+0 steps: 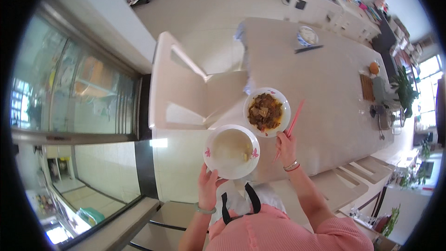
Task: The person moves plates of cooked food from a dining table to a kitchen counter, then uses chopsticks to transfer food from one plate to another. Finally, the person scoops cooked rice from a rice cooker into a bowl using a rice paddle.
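Observation:
My left hand (208, 185) grips the near rim of a white bowl (231, 151) with pink flower marks, filled with pale soup. It is held above the near corner of the long beige table (325, 93). My right hand (286, 147) holds the near edge of a white plate (267, 111) of brown stewed food, together with red chopsticks (293, 120) that stick out toward the table's middle. The plate hovers over the table's left edge. A bracelet circles each wrist.
A white chair (186, 88) stands left of the table. Farther along the table sit a blue-and-white bowl (307, 36) with dark chopsticks, an orange fruit (374, 68), a woven mat (367, 87) and a plant (403, 90). A glass sliding door (74, 97) lies to the left.

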A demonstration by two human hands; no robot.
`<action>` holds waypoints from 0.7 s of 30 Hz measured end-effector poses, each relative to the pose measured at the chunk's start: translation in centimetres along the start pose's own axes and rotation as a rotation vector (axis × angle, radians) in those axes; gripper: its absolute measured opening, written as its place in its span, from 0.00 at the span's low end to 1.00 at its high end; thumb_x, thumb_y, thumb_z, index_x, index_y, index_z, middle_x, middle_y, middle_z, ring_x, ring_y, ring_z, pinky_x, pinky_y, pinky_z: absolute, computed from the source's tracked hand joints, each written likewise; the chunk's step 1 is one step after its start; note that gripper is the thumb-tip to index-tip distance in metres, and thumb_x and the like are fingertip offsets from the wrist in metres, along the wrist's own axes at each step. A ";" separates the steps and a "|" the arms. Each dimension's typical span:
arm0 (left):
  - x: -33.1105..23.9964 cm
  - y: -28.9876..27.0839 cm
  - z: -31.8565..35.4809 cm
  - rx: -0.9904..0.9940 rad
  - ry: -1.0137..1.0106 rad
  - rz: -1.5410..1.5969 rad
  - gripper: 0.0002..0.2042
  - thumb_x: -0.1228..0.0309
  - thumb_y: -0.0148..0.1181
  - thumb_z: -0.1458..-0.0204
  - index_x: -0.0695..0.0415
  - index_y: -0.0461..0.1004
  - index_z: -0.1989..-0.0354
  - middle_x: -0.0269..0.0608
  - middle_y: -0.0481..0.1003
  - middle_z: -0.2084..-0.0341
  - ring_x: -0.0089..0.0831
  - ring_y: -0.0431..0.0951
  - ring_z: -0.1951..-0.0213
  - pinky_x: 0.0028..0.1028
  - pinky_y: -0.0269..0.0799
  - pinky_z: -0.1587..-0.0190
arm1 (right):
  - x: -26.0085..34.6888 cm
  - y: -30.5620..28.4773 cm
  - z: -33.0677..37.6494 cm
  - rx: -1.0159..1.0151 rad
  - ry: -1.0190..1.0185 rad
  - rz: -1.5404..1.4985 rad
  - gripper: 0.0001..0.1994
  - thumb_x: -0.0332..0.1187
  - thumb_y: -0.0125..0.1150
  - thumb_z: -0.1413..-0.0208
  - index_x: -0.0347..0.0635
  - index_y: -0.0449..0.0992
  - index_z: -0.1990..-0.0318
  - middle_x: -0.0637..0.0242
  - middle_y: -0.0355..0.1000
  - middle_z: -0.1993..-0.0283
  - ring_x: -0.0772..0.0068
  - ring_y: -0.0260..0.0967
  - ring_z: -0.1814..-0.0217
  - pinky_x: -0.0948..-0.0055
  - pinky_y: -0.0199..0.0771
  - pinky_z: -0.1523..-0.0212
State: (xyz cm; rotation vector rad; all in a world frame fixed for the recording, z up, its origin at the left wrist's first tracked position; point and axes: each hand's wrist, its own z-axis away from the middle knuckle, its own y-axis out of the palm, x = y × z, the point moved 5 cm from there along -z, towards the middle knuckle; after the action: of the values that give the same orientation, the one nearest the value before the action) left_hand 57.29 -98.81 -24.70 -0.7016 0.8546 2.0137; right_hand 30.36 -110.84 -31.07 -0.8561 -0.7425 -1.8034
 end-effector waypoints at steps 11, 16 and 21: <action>-3.4 -21.8 11.0 -0.301 0.139 0.249 0.20 0.76 0.46 0.38 0.61 0.59 0.37 0.44 0.74 0.54 0.31 0.79 0.57 0.34 0.81 0.56 | -12.4 15.9 14.2 0.245 0.164 0.240 0.11 0.29 0.54 0.43 0.46 0.61 0.75 0.77 0.55 0.85 0.85 0.49 0.89 0.80 0.48 0.89; -5.5 -30.1 14.4 -0.467 0.207 0.357 0.20 0.76 0.47 0.39 0.61 0.59 0.37 0.44 0.74 0.54 0.31 0.78 0.56 0.33 0.80 0.55 | -17.7 24.6 18.9 0.441 0.201 0.369 0.11 0.29 0.55 0.44 0.45 0.61 0.76 0.77 0.55 0.85 0.85 0.49 0.89 0.80 0.48 0.89; -8.3 -36.6 16.6 -0.615 0.288 0.477 0.21 0.75 0.49 0.40 0.63 0.59 0.38 0.46 0.73 0.54 0.32 0.77 0.56 0.33 0.79 0.55 | -19.7 35.9 22.7 0.672 0.249 0.461 0.09 0.28 0.55 0.43 0.44 0.64 0.75 0.78 0.55 0.86 0.87 0.46 0.91 0.81 0.43 0.91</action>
State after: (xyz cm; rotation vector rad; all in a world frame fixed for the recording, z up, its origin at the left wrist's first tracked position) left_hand 89.65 -73.93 -19.99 -1.2434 0.5858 2.6936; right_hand 74.55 -95.37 -30.30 -0.3071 -0.8325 -1.1094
